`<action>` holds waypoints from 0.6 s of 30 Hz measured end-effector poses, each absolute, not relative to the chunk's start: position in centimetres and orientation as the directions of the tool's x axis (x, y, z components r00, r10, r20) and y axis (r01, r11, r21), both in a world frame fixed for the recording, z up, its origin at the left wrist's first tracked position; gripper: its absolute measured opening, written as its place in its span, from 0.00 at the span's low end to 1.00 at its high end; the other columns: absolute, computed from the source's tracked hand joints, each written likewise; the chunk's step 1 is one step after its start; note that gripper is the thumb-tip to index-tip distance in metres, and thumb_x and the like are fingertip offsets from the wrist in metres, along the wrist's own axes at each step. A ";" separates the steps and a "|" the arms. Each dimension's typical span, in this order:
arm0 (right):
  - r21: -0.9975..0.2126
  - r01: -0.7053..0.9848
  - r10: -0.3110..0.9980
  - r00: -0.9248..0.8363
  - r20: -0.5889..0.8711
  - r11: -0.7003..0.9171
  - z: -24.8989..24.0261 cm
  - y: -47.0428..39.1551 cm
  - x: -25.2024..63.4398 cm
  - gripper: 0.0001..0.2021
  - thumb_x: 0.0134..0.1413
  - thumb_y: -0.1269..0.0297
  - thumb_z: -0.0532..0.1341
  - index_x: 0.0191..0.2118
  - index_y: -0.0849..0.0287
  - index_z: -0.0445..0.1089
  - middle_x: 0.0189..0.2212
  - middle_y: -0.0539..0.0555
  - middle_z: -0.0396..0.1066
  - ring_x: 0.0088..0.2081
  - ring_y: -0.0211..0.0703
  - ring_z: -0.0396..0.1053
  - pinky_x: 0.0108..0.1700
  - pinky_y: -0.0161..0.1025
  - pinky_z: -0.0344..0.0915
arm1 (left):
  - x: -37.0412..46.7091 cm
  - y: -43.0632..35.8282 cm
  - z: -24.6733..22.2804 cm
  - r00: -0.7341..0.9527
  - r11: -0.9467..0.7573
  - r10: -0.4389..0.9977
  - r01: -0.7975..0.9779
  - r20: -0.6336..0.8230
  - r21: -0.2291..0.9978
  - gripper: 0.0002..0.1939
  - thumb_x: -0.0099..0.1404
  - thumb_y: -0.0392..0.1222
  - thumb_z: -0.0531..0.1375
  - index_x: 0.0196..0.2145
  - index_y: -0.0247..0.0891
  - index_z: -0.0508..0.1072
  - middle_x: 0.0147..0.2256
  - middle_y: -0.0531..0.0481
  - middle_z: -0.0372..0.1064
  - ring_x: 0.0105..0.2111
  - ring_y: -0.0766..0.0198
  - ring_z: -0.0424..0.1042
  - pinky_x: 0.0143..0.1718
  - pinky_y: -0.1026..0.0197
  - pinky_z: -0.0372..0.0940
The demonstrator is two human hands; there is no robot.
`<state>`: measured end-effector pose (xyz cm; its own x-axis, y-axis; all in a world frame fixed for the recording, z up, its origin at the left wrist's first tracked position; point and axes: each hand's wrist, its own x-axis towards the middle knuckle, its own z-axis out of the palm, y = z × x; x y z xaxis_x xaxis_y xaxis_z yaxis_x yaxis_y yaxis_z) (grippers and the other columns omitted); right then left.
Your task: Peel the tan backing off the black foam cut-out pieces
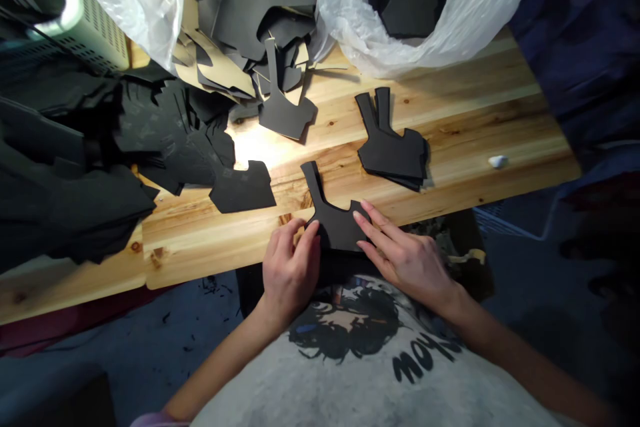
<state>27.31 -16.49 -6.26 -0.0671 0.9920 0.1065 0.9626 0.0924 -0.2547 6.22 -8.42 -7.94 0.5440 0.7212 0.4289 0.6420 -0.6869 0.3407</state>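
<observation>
A flat black cut piece [336, 227] with a long narrow arm lies at the near edge of the wooden table, between my hands. My left hand [293, 263] has its thumb and bent fingers closed on the piece's left edge. My right hand [407, 250] rests with stretched, slightly spread fingertips on the right end of the same piece. Beyond it on the right, a small stack of similar black pieces [393, 152] lies slightly fanned. To the left is another black piece [244, 187], and farther back one more black piece [287, 113] lies near the clutter.
Heaps of black pieces [165, 127] cover the table's left side. White plastic bags [400, 57] with black pieces stand at the back, beside a pale green basket [97, 27]. A small white lump [498, 161] lies on the wooden table [465, 127] at right.
</observation>
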 end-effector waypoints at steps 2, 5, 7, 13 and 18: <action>-0.222 0.970 0.992 -0.085 0.092 0.104 -6.6 -16.6 27.2 0.21 0.72 0.59 0.55 0.64 0.57 0.68 0.65 0.58 0.60 0.30 0.38 0.77 0.26 0.35 0.68 | 6.4 -7.9 -7.9 0.666 -0.758 0.652 0.559 0.362 0.337 0.19 0.72 0.34 0.58 0.59 0.34 0.68 0.57 0.35 0.69 0.57 0.52 0.69 0.58 0.50 0.65; -0.210 0.970 0.990 -0.100 0.101 0.119 -6.9 -16.8 27.2 0.23 0.72 0.58 0.55 0.66 0.59 0.66 0.66 0.60 0.59 0.31 0.41 0.78 0.24 0.36 0.67 | 6.9 -6.4 -7.8 0.801 -0.797 0.578 0.514 0.157 0.317 0.27 0.76 0.42 0.54 0.68 0.30 0.56 0.66 0.34 0.58 0.67 0.48 0.57 0.68 0.42 0.51; -0.256 0.960 0.988 -0.087 0.129 0.118 -7.1 -17.1 27.1 0.22 0.71 0.59 0.56 0.65 0.59 0.66 0.66 0.61 0.59 0.32 0.41 0.79 0.26 0.36 0.68 | 7.3 -4.7 -7.8 0.832 -0.802 0.553 0.515 0.051 0.302 0.33 0.76 0.49 0.52 0.70 0.28 0.51 0.69 0.33 0.50 0.69 0.46 0.52 0.70 0.38 0.44; -0.515 0.857 0.922 0.185 0.341 0.019 -8.5 -18.6 26.0 0.08 0.65 0.65 0.64 0.47 0.59 0.72 0.44 0.60 0.79 0.37 0.43 0.79 0.37 0.35 0.71 | 8.3 2.2 -8.0 0.865 -0.840 0.502 0.485 0.006 0.242 0.29 0.78 0.48 0.48 0.71 0.34 0.50 0.70 0.40 0.49 0.70 0.49 0.51 0.69 0.39 0.48; -0.799 0.553 0.915 0.403 0.007 -0.237 -8.3 -18.0 24.5 0.13 0.60 0.56 0.66 0.43 0.55 0.66 0.28 0.49 0.74 0.30 0.42 0.76 0.32 0.34 0.70 | 6.3 5.6 -6.5 0.788 -0.805 0.584 0.532 0.195 0.262 0.26 0.77 0.37 0.47 0.69 0.31 0.55 0.66 0.36 0.58 0.68 0.54 0.56 0.68 0.48 0.55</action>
